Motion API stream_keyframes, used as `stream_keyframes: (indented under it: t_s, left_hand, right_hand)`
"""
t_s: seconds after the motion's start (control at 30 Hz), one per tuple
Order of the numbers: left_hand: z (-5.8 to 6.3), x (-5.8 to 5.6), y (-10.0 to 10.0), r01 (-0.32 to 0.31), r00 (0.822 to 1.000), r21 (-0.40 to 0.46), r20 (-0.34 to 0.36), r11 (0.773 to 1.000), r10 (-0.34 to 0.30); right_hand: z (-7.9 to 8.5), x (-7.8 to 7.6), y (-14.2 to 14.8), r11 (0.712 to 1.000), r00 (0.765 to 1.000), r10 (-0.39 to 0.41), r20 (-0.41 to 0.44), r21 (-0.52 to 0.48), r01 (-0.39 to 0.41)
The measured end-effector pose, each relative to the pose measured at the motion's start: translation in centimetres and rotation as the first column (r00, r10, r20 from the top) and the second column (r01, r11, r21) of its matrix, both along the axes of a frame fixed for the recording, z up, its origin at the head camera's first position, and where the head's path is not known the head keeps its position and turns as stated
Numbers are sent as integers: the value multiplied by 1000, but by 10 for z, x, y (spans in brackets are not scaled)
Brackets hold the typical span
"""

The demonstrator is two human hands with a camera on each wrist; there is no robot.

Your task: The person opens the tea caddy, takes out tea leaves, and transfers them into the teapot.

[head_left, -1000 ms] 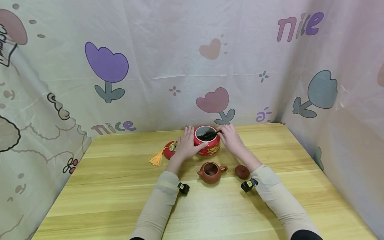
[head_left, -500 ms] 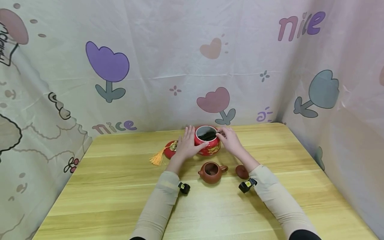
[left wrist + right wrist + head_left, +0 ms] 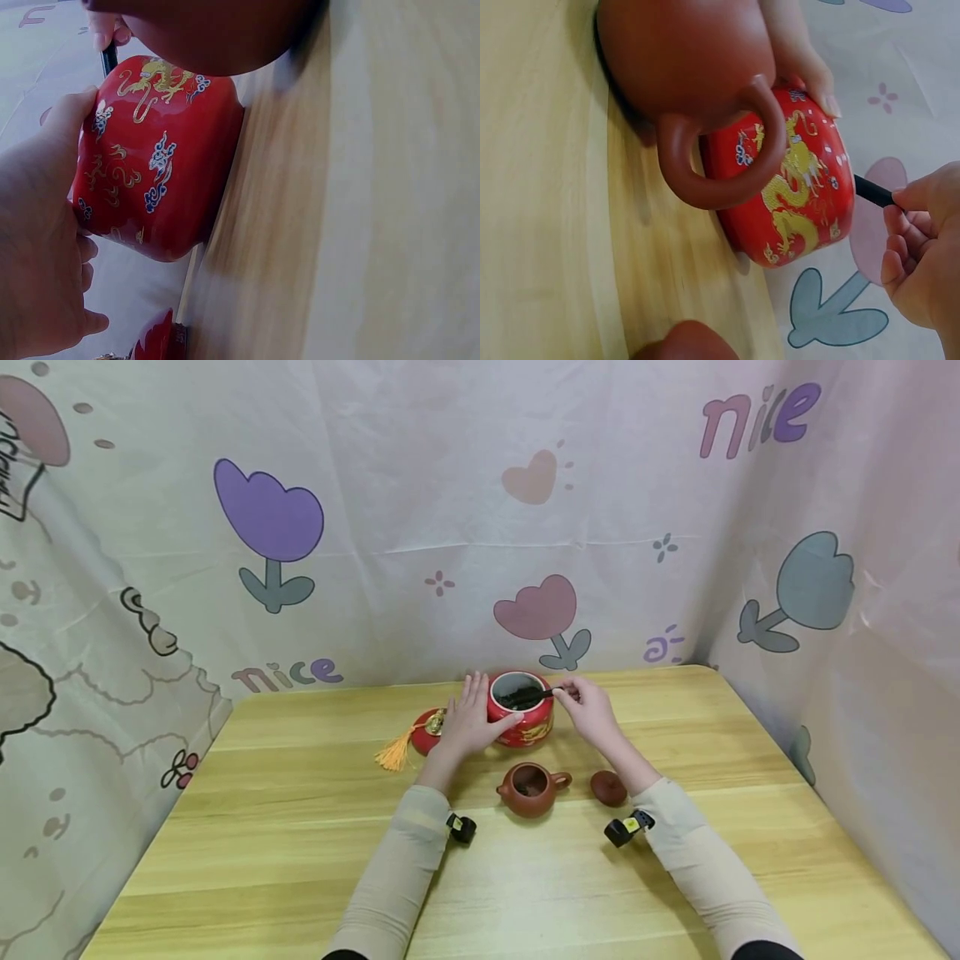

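A red tea jar (image 3: 528, 727) with a gold dragon pattern stands near the table's back edge, dark tea leaves showing inside its white rim. My left hand (image 3: 468, 722) rests on the jar's left side, fingers straight and thumb spread across its front near the rim. Between thumb and fingers, my right hand (image 3: 588, 706) pinches the handle of a black tea scoop (image 3: 534, 695), whose head reaches into the jar. The right wrist view shows the scoop's black handle (image 3: 874, 192) sticking out past the rim. In front sits an uncovered brown teapot (image 3: 528, 802) with some dark leaves inside.
The teapot's lid (image 3: 608, 787) lies right of it, close to the right forearm. A red jar lid (image 3: 426, 735) with an orange tassel (image 3: 393, 752) lies left of the jar, partly behind the left hand. A printed curtain (image 3: 390, 527) hangs behind the wooden table (image 3: 247, 827).
My right hand dipped the scoop lower into the jar, then drew back to the right, so more of the scoop shows again. The left hand, jar and teapot stay in place.
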State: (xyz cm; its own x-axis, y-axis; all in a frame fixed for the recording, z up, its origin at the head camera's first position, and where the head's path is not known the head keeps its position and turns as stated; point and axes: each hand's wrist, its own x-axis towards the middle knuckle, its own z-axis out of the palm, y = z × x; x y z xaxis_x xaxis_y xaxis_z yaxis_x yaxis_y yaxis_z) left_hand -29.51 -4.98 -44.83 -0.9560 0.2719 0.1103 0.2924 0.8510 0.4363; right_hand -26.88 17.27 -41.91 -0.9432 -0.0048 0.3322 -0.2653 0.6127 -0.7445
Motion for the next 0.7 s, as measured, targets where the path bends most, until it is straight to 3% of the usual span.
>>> stream_keyframes:
  t_s: [0.7]
  left_hand:
    - [-1,-1,0,-3,1000,0,-1,1000,3]
  right_hand:
    - [3,14,23,990,994,-101,-52,-99,96]
